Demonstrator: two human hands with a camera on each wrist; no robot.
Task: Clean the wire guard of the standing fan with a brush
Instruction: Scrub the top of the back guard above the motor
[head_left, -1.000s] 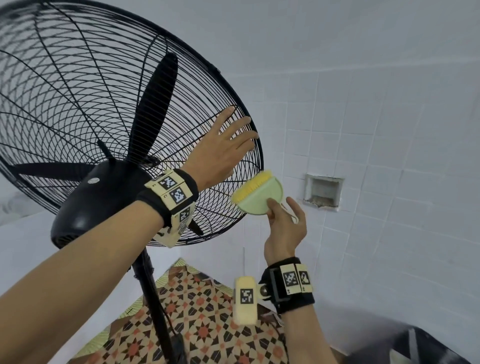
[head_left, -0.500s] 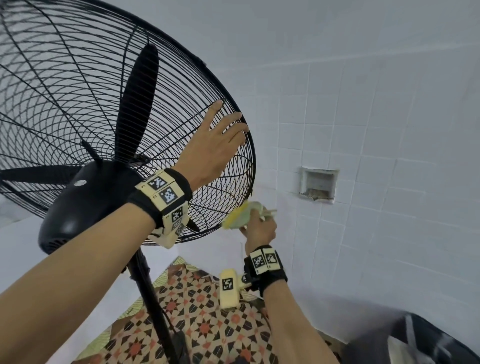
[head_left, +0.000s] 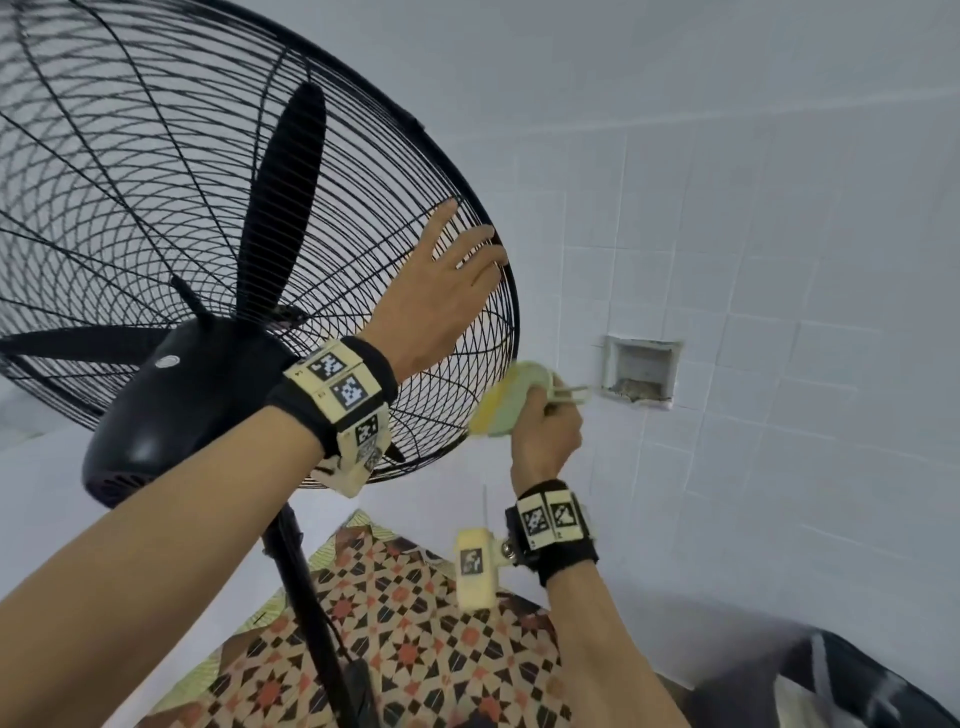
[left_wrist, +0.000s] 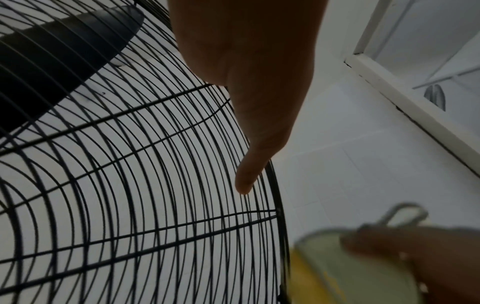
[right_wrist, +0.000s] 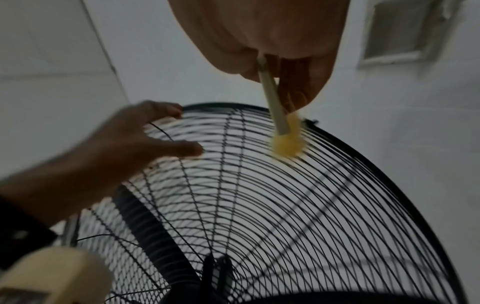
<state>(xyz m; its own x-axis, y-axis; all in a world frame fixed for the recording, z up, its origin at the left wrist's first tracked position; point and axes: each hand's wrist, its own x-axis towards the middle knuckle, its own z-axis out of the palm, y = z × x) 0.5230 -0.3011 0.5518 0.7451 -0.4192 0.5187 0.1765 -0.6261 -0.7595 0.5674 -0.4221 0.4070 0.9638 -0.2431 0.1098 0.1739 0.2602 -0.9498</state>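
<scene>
White tiled wall (head_left: 779, 234) behind fan. Left hand (head_left: 441, 296) — fingers straight, flat on wire guard (head_left: 156, 208) near rim. Right hand (head_left: 545, 436) grips brush (head_left: 501, 408), bristles against guard's lower rim.

wire guard (head_left: 156, 218) cropped left, brush (left_wrist: 363, 267) blurred

white square tiles (head_left: 779, 291) cover the wall, under an even, cool light. a small recessed niche (head_left: 640, 370) is set into the tiles, with dirt along its bottom edge. below lies a patterned mat (head_left: 415, 660) of black, orange and cream stars. a dark object (head_left: 857, 686) sits at lower right, too blurred to identify.
</scene>
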